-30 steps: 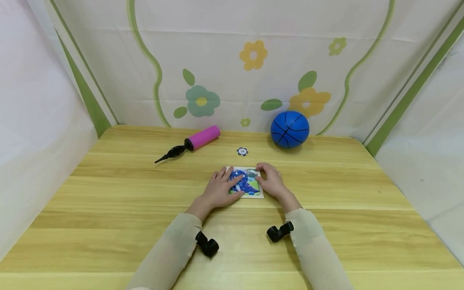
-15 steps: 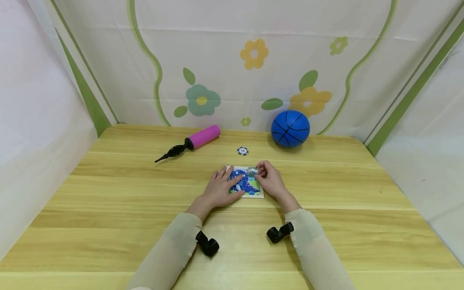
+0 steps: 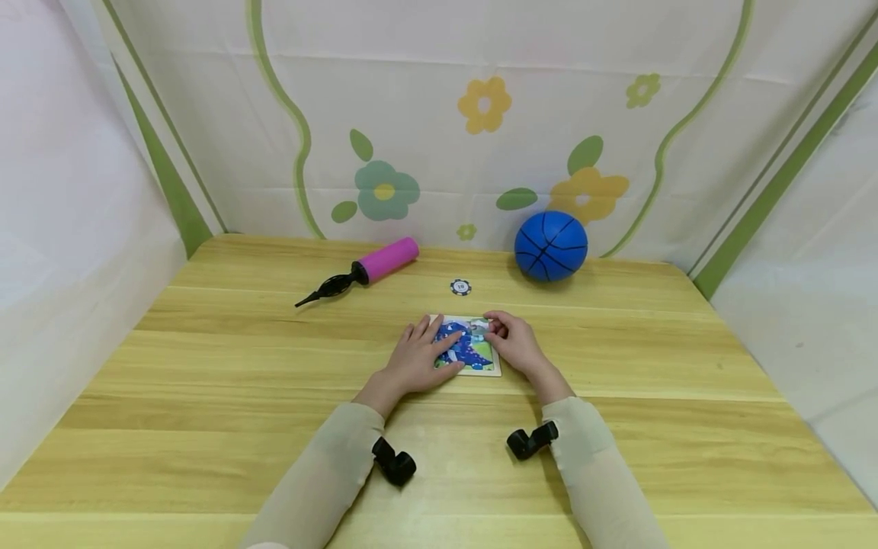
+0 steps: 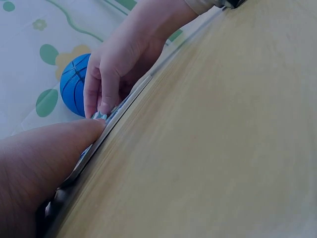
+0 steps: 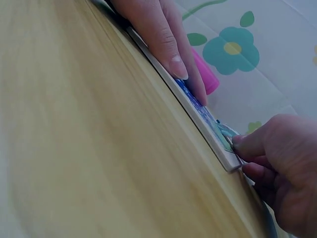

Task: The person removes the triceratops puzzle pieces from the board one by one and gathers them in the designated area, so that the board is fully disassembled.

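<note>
A small jigsaw puzzle [image 3: 483,354] in a pale wooden frame lies on the table, showing a blue dinosaur picture. Across its left part rests my left hand [image 3: 420,358], fingers spread and straight. At the far right corner, my right hand [image 3: 516,343] pinches a greyish-green puzzle piece [image 3: 479,326] between thumb and fingers. In the right wrist view this piece [image 5: 227,131] sits slightly raised and tilted over the frame's corner. The left wrist view shows the right hand [image 4: 121,69] bent down over the puzzle. Part of the picture is hidden under the left hand.
Behind the puzzle lies a poker chip [image 3: 460,287]. A pink hand pump [image 3: 387,260] with a black nozzle lies at the back left. The blue ball [image 3: 551,246] sits at the back right against the flowered cloth [image 3: 411,91]. Each forearm carries a black camera.
The right fingers have shifted slightly at the far right corner, and the pinched puzzle piece has tilted. My left hand stays in place on the puzzle.
</note>
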{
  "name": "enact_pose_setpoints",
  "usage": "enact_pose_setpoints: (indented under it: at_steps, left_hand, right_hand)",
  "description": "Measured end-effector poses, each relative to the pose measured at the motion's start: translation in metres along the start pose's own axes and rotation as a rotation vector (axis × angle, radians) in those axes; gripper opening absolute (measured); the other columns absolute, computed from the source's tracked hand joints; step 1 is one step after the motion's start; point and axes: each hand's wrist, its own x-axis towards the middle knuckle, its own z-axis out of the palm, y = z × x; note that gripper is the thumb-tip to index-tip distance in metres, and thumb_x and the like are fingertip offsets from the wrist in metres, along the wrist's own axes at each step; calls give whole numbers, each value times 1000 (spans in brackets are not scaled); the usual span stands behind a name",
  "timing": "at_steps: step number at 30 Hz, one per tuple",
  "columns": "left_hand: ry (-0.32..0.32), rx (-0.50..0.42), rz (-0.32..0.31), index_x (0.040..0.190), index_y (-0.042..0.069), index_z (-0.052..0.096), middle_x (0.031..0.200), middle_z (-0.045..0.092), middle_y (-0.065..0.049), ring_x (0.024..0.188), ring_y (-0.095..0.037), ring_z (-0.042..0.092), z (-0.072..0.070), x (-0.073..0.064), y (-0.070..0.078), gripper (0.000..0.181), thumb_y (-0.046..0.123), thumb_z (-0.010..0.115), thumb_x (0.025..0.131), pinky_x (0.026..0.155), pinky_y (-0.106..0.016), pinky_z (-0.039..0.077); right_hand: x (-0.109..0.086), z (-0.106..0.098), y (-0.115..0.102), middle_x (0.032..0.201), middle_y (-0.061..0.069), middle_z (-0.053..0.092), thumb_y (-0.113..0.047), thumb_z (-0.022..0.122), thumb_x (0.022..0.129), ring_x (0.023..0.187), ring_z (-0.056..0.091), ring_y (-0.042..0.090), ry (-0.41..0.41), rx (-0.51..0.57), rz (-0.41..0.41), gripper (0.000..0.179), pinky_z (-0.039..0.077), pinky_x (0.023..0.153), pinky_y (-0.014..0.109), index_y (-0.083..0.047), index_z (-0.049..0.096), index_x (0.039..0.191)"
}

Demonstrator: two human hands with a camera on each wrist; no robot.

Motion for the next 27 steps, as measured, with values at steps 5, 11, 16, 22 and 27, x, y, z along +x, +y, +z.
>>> enact_pose_setpoints:
  at_steps: [5,11,16,22,27]
  left_hand:
    - [2,-1,-2,136,28,27,143,8,-10,128,-29,1,0,0,-1,61,58,34,83,100,-45,2]
    - [-3,-9,-6,136,29,27,143,8,-9,128,-29,0,-1,0,-1,61,59,33,83,100,-45,2]
    - [9,-17,-1,135,28,29,143,9,-10,128,-29,1,-1,0,-1,61,58,35,83,100,-45,2]
    - [14,-19,0,135,28,30,142,10,-10,128,-29,1,0,0,-1,61,58,36,82,100,-44,2]
    - [17,-24,1,135,28,30,143,9,-10,128,-29,1,1,-1,0,61,58,37,82,100,-44,2]
  right_hand:
    - [5,-3,2,82,8,53,-4,58,81,71,46,19,-5,69,36,28,40,61,26,-2,56,109]
    - [5,-15,1,88,9,53,-2,56,82,75,46,19,-31,155,94,29,41,59,22,-2,55,112]
    - [1,-32,1,92,12,53,0,55,83,83,46,21,-25,194,99,29,42,69,23,0,55,112]
    - [-10,-57,10,87,10,55,-5,59,81,78,49,17,15,217,-21,27,43,66,21,2,57,107]
    - [-18,-78,22,89,12,56,-5,59,81,76,50,13,42,190,-48,30,45,65,21,3,56,109]
